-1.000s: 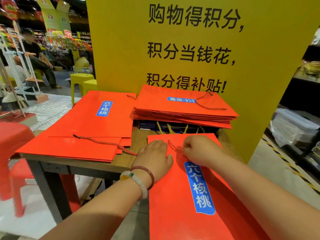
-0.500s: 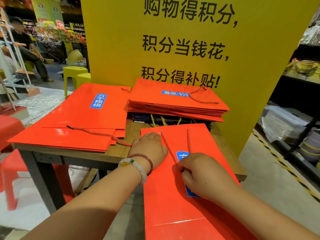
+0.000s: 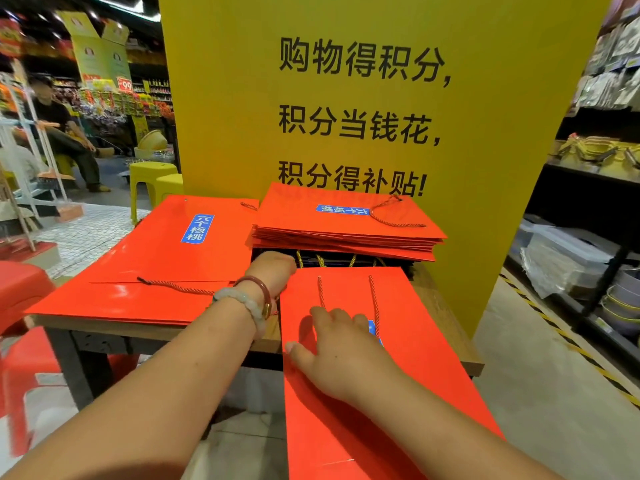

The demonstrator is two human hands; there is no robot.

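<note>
Flattening the red bag
Right hand lies spread on it; left hand: grip hidden; stacking beyond them probably follows.

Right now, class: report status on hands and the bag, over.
Right hand open, flat on red paper bag. Left hand at its far left corner, grip hidden. Red rope handle lies loose on top.

Both forearms are bare. At frame centre, the wrist of the left hand wears two bracelets: a smooth dark red bangle and a string of pale, milky beads with a small gold-coloured piece.
</note>
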